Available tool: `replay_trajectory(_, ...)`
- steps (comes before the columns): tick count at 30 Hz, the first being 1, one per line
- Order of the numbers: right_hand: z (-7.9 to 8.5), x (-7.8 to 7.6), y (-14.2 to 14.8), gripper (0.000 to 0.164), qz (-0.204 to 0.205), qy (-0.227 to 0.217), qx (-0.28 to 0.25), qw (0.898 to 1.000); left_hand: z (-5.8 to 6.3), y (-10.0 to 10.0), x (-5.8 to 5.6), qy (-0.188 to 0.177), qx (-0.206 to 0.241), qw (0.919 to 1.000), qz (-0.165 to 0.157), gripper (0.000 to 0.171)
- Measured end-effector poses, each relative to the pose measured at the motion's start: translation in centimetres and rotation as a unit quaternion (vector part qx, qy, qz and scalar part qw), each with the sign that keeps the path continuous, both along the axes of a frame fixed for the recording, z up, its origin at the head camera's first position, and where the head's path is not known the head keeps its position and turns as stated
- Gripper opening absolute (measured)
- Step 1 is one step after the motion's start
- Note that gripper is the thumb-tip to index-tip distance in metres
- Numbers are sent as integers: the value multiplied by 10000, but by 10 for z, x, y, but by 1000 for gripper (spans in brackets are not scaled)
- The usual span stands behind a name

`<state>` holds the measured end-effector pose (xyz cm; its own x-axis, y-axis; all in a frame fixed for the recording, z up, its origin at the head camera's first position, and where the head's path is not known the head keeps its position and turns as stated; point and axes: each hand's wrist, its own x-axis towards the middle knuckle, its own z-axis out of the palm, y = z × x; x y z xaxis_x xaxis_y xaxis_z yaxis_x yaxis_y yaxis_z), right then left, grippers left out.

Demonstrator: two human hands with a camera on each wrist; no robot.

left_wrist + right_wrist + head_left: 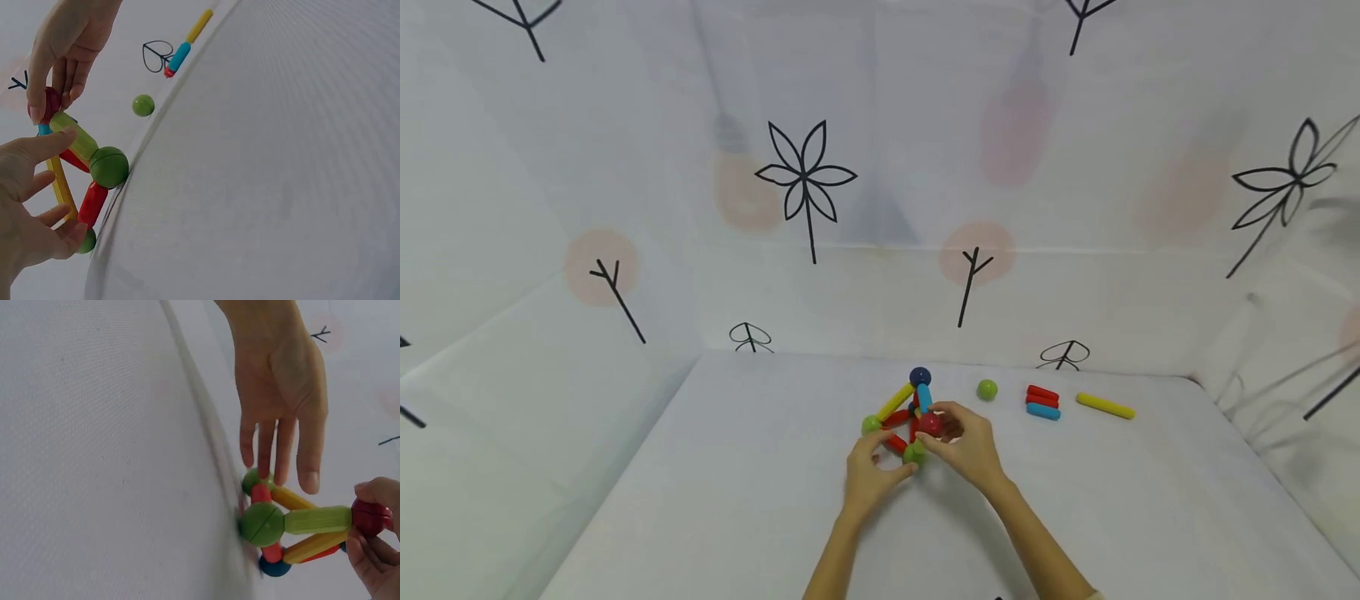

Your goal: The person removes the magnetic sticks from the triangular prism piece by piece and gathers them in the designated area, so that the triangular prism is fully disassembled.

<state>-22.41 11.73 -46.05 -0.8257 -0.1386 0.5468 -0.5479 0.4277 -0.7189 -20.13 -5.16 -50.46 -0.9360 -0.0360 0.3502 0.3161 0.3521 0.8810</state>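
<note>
A frame of coloured rods and balls stands on the white table, framed by both hands. My right hand (pixel 973 446) pinches a red ball (pixel 370 517) between thumb and fingers. From that ball a light green rod (pixel 319 519) runs to a green ball (pixel 262 524). My left hand (pixel 868 479) is at the frame's near left side, fingers fairly straight beside a red rod (pixel 93 204) and another green ball (pixel 871 424); whether it touches them I cannot tell. A dark blue ball (pixel 920 377) joins a yellow rod (pixel 896 402) and a blue rod (pixel 924 398) at the back.
Right of the frame lie a loose green ball (pixel 987 389), two red rods (pixel 1042 392), a blue rod (pixel 1042 411) and a yellow rod (pixel 1105 406). White cloth (pixel 880 300) with plant drawings hangs behind the table (pixel 752 492).
</note>
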Motion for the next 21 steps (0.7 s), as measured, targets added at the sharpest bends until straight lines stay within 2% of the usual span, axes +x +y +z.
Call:
replay_trajectory(7,1,4,-8,35,-13,304,30,9995,8,20,-6,1086,101,9940,-88,43)
replay_trajectory(10,1,7,-12,35,-176,395,78,9990,8,29,-8,1474,109,9890,95,37)
replay_trajectory(12,1,8,-14,35,-312,461,171,9983,9,34,-9,1730,79,9843,334,33)
replay_trajectory(16,2,10,-18,34,-610,630,472,9950,8,40,-12,2016,23,9766,748,26)
replay_trajectory(21,4,10,-19,33,-634,817,568,9930,7,41,-15,2082,-10,9734,956,21)
